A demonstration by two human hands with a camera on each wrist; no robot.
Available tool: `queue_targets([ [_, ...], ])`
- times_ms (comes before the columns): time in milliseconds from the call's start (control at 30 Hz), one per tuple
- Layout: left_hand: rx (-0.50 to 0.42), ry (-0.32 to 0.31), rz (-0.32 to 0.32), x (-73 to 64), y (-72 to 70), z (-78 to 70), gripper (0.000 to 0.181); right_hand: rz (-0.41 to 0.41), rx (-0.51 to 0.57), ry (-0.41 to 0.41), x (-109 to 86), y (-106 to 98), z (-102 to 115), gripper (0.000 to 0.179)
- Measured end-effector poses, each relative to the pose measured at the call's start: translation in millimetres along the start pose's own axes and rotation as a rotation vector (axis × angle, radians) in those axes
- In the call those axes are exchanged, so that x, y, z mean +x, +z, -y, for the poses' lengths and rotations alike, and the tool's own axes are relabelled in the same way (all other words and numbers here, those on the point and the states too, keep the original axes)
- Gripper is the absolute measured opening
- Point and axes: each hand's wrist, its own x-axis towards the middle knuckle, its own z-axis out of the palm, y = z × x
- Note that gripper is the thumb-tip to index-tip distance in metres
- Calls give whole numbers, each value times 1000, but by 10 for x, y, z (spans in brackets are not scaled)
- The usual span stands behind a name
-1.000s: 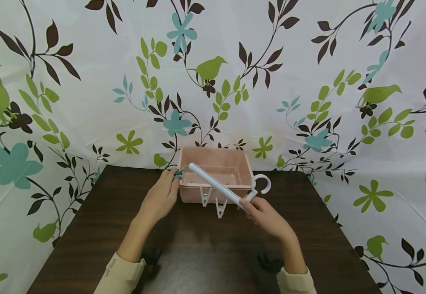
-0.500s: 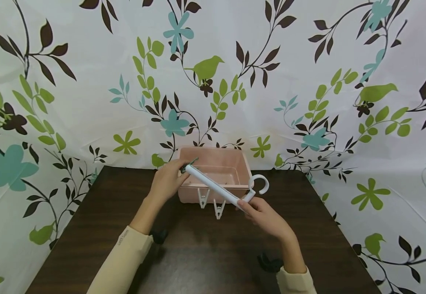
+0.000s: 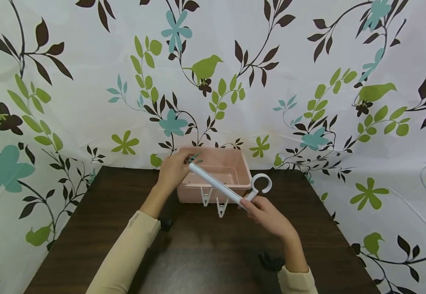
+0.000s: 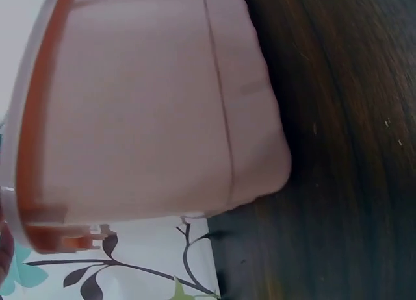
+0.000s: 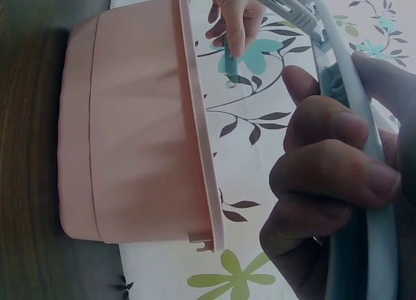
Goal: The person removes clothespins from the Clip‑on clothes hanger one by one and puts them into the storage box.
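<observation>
In the head view my right hand [image 3: 267,215] grips a white clip hanger [image 3: 216,184] near its lower end, close to the open hook. The bar slants up to the left, and white clips [image 3: 205,197] hang below it. The right wrist view shows curled fingers [image 5: 331,163] around this bar. My left hand [image 3: 172,169] pinches a small teal clothespin [image 3: 194,158] beside the bar's upper left end. Whether clothespin and bar touch, I cannot tell. Behind both hands stands a pink plastic bin [image 3: 186,195]; its side fills much of the left wrist view.
The bin sits at the back of a dark wooden table [image 3: 205,253], against a white cloth [image 3: 213,122] printed with leaves and birds. Two dark wrist straps [image 3: 270,262] show beneath the forearms.
My left hand has moved up and right from the bin's left rim, bringing the teal clothespin to the hanger's upper end. My right hand and the hanger have barely moved.
</observation>
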Motion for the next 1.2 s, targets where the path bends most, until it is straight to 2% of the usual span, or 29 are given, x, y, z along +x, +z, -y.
queue_targets([
  [200,-40,-7,-40,-20,-19,38,28,-14,-2,10,19,2,24,38],
  [533,-90,-29,-10,-154,-38,82,24,2,-3,-20,36,21,67,34],
  [733,-155,-34,-24,-228,-59,37,20,-17,-38,-37,67,23,63,40],
  [833,-258,-56,1,-298,-113,-9,15,-32,-59,-39,80,26,66,43],
  [933,-414,-75,58,-387,-186,-59,22,-48,-76,-44,90,25,80,48],
  [1067,-629,-66,139,-525,-275,-122,32,-48,-93,-57,122,20,103,54],
  [1200,-770,-52,209,-638,-332,-168,42,-41,-104,-73,172,16,133,47],
])
